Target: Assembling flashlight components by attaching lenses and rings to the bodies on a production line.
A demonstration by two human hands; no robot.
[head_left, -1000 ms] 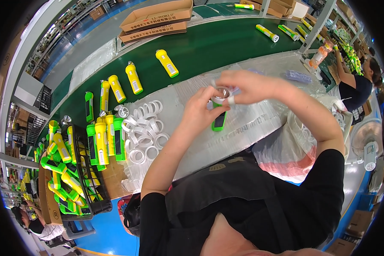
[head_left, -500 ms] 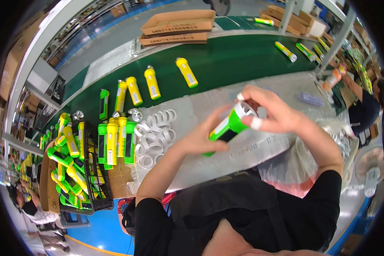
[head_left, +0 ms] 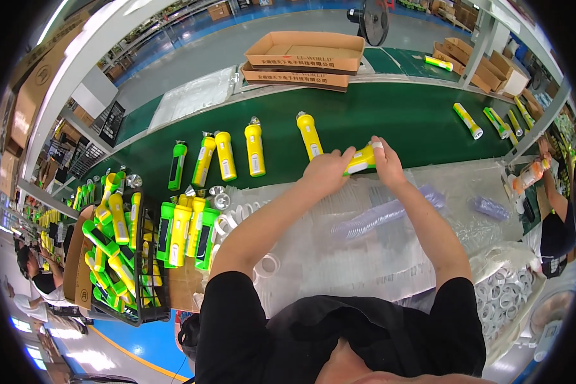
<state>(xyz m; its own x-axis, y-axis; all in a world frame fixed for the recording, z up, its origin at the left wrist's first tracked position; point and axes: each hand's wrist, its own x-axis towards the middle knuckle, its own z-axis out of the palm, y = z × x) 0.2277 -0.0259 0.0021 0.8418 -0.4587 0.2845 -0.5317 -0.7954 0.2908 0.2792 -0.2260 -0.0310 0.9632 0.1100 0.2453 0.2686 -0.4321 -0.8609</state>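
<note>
Both bare hands out ahead of the body, at the near edge of the green work surface (head_left: 397, 112). One yellow-and-green torch (head_left: 363, 160) lies between them, tilted, its right end a little higher in view. Left hand (head_left: 329, 171) closed about its left end, back of the hand uppermost; right hand (head_left: 388, 163) wrapped on the other end, a white wrap (head_left: 377, 145) on one finger. Grip: both narrow, holding the same torch; the ends are covered by the fingers, so cannot tell how they are finished.

Just beyond the left hand, a lone yellow torch (head_left: 309, 136) lies on the green. Further left, well apart from it, a loose row of torches (head_left: 254, 148), mostly yellow, the leftmost green.

Below the arms, a clear plastic sheet (head_left: 326, 256). On it, between the forearms, a long stack of clear violet-tinted discs (head_left: 371, 221); a second violet bundle (head_left: 489, 208) near the right side. White rings (head_left: 265, 265) lie by the left forearm, partly hidden by it. More rings fill an open white sack (head_left: 470, 272) right of the right arm.

Left side: black crate (head_left: 148, 312) heaped with torches, a cluster of upright-looking torches (head_left: 180, 235) just beside it. Two cardboard trays (head_left: 305, 54) stacked at the far edge. At far right, a co-worker in a dark top (head_left: 557, 232), near an orange bottle (head_left: 529, 175)
</note>
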